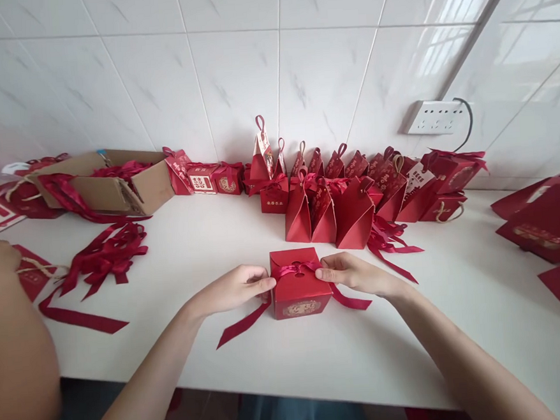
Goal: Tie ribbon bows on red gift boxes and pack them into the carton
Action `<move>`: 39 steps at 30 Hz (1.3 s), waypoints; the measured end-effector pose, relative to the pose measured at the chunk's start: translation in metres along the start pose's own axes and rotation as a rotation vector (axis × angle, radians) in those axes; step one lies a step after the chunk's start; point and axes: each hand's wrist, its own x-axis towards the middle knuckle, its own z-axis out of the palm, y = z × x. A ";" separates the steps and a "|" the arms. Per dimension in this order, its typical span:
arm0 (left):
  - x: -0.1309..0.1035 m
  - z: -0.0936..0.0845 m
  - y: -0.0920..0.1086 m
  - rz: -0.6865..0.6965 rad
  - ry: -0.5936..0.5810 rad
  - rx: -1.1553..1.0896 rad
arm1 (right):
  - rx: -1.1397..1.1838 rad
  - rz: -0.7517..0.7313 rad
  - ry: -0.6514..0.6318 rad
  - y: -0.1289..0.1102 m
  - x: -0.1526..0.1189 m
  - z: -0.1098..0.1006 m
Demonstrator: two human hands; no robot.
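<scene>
A red gift box (301,292) with a gold print on its front stands on the white table in front of me. A dark pink ribbon (242,324) crosses its top, looped at the middle, with its tails hanging out to both sides. My left hand (247,285) pinches the ribbon at the box's left top edge, thumb toward the box. At the right top edge my right hand (344,273) pinches the ribbon's other side between thumb and fingers.
Several red boxes (299,215) line the tiled wall, beside a cardboard box (156,190) of ribbons. Loose ribbons (108,254) lie at left, near another person's arm (15,337). More red boxes (537,224) stand at right, below a power strip (434,117).
</scene>
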 end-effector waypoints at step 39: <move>-0.084 0.049 -0.044 0.094 0.332 -0.611 | 0.421 -0.094 -0.087 0.012 -0.025 0.082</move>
